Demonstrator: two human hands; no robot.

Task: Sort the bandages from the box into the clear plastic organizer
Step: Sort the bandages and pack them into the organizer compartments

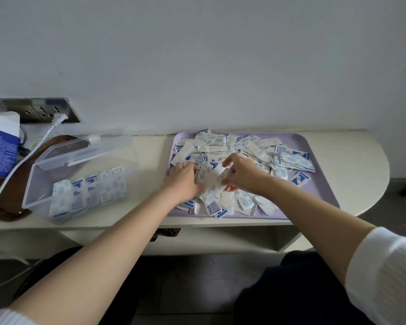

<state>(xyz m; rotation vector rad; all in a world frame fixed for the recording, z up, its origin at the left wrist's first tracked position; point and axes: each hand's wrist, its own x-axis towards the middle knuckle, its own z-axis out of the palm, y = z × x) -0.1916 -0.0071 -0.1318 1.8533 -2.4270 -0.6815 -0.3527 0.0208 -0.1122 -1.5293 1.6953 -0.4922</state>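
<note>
A heap of white and blue wrapped bandages (256, 151) covers a lilac tray (319, 188) on the right of the table. Both hands are in the middle of the heap. My left hand (184, 178) and my right hand (240, 172) together clasp a small bunch of bandages (212, 181) between them. To the left stands the clear plastic organizer (47, 181) with its lid (89, 148) tipped open at the back. Several bandages (89, 193) stand on edge in a row along its front wall. The opened blue and white bandage box (1, 148) sits at the far left.
A white cable (31, 151) runs from a wall socket plate (45, 110) down across a dark brown tray (7, 200) under the organizer. The cream table (361, 160) has a rounded right end and a shelf below. The wall rises directly behind.
</note>
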